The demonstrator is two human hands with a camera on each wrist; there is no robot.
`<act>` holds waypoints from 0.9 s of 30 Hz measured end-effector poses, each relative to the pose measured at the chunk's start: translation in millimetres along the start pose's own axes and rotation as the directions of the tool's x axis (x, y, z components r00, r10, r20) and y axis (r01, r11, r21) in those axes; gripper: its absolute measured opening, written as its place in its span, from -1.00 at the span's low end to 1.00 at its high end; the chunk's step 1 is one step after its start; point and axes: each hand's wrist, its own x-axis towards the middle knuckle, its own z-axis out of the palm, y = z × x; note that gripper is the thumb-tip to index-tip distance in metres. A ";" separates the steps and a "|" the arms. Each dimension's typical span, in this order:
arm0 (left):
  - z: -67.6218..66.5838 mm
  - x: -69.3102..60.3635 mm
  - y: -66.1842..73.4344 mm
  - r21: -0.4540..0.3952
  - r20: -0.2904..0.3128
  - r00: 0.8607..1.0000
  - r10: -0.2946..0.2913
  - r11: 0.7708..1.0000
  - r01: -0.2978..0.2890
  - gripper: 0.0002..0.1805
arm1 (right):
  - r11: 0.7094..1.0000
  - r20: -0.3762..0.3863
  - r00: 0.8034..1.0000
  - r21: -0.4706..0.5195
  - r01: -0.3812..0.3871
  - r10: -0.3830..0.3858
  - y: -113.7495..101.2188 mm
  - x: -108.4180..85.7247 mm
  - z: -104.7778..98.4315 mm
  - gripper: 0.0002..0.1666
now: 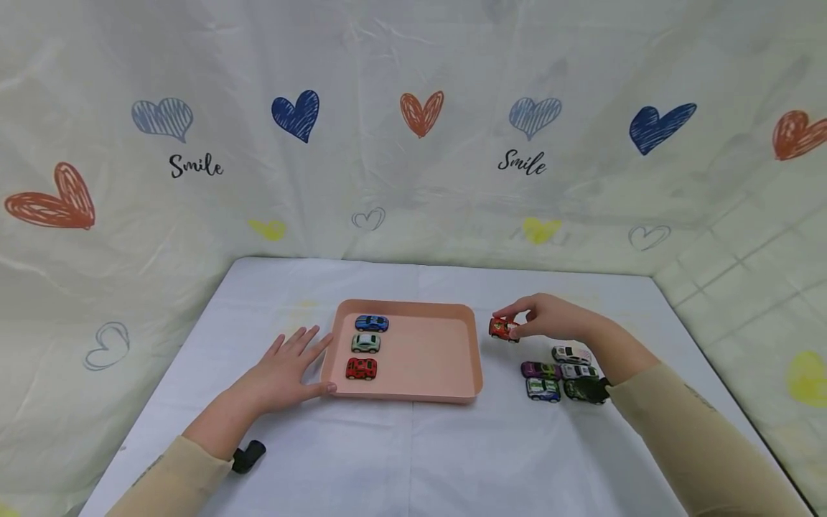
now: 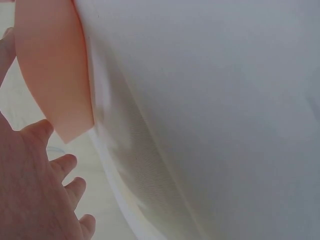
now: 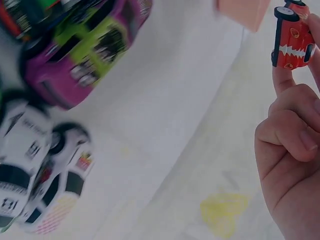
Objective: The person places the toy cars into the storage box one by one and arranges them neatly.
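My right hand pinched a red car, seemingly for transfer; my spread left hand touched the tray; lowering likely needed care.

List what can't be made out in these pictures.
Held red car: head view, partly covered by the fingers.
Dark green car: head view, partly hidden by the right wrist camera.
Tray: left wrist view, cut off by the top edge; its side hides the inside.
Purple car: right wrist view, markings blurred.
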 end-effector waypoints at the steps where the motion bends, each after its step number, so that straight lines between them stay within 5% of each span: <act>1: 1.0 0.6 -0.6 0.000 -0.005 1.000 -0.001 1.000 0.001 0.11 | 1.000 0.003 1.000 -0.008 0.003 -0.003 -3.0 2.0 0.6 -0.48; 27: -8.7 -3.2 4.7 0.003 0.001 1.000 0.007 1.000 -0.007 0.08 | 0.993 0.118 0.987 -0.017 0.115 -0.112 -98.7 60.1 51.9 -0.55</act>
